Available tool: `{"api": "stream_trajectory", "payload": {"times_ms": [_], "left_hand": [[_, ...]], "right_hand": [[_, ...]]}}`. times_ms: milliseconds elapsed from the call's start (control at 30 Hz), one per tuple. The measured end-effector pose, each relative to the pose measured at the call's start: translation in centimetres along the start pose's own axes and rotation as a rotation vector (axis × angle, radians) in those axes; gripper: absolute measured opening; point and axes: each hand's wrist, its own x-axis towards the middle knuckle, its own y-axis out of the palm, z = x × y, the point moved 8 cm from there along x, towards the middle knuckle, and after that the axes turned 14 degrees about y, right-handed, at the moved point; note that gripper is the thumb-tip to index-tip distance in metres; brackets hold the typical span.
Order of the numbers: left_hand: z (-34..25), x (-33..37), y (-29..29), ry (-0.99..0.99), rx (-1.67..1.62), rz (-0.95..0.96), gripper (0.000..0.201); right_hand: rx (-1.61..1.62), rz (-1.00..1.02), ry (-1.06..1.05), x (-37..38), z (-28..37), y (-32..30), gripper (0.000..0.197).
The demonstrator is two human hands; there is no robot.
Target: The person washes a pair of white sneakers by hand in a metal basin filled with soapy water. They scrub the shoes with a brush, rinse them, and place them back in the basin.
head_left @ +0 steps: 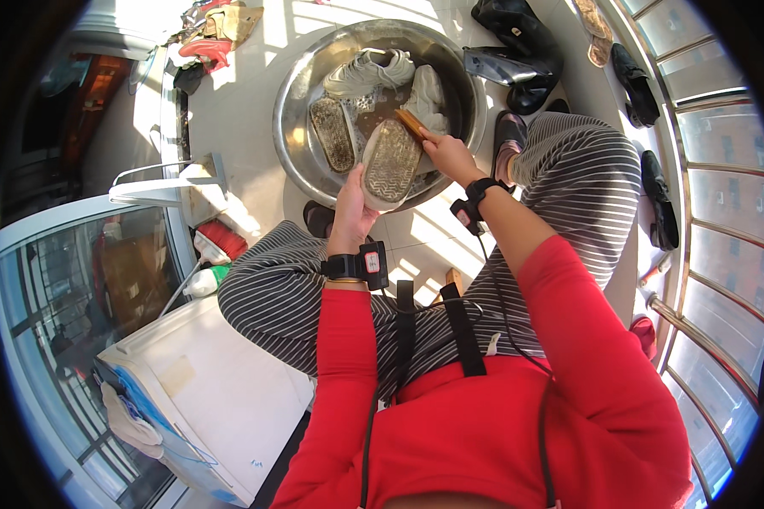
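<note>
My left hand [354,212] grips a white shoe [391,161] by its heel end, with the dirty, patterned sole turned up. My right hand [452,158] is closed round a wooden brush [412,123], held at the upper right edge of that sole; its bristles are hidden. Both hands are over the near side of a wide metal basin [290,161]. Inside the basin, in brownish, foamy water, a second shoe [334,136] lies sole up at the left. A pale laced shoe [369,75] rests at the back, and another white shoe [428,89] leans at the right.
Black boots [522,51] lie right of the basin, and black shoes [635,85] line the wall by the metal railing [713,102]. A red broom [221,242] and a white cabinet [208,382] stand at my left. Piled shoes [212,47] sit at the far left.
</note>
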Motion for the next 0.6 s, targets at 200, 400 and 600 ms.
{"api": "stream_trajectory", "payload": {"times_ms": [200,400,600], "left_hand": [[-2.4,1.4,-1.2,0.081,0.07,-0.007,0.04],[-2.8,3.8,-3.8,0.13,0.039,-0.085,0.047],[-2.7,5.6,-4.7,0.177,0.083,-0.008,0.047]], "right_hand": [[0.214,0.152,-0.062,-2.9,5.0,0.2,0.041],[0.005,0.133,-0.253,-9.3,8.0,-0.5,0.049],[0.27,0.204,-0.064,-8.4,4.9,-3.7,0.042]]}}
